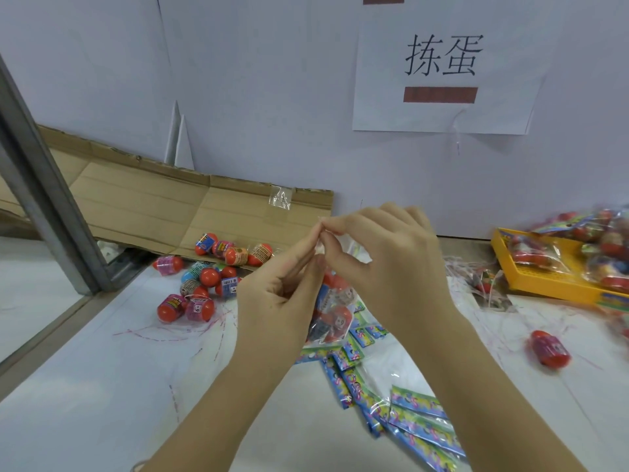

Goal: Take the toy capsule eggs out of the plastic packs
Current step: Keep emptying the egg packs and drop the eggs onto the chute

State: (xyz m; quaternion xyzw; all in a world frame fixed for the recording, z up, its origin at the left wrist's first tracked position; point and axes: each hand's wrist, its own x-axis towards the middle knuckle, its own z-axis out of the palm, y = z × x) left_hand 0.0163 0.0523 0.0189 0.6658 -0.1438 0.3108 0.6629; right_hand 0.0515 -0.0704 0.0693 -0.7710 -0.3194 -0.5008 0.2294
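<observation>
The left hand (279,294) and the right hand (391,264) hold one clear plastic pack (320,330) above the middle of the counter (85,386). Each hand's fingers (308,245) pinch the pack's top edge, and the fingertips meet. At least two red capsule eggs (340,316) show inside it. About a dozen loose eggs (208,277) lie toward the far left, beside flattened cardboard (153,206). One lone egg (548,349) lies near the right edge, in front of a yellow tray (544,284) piled with full packs.
</observation>
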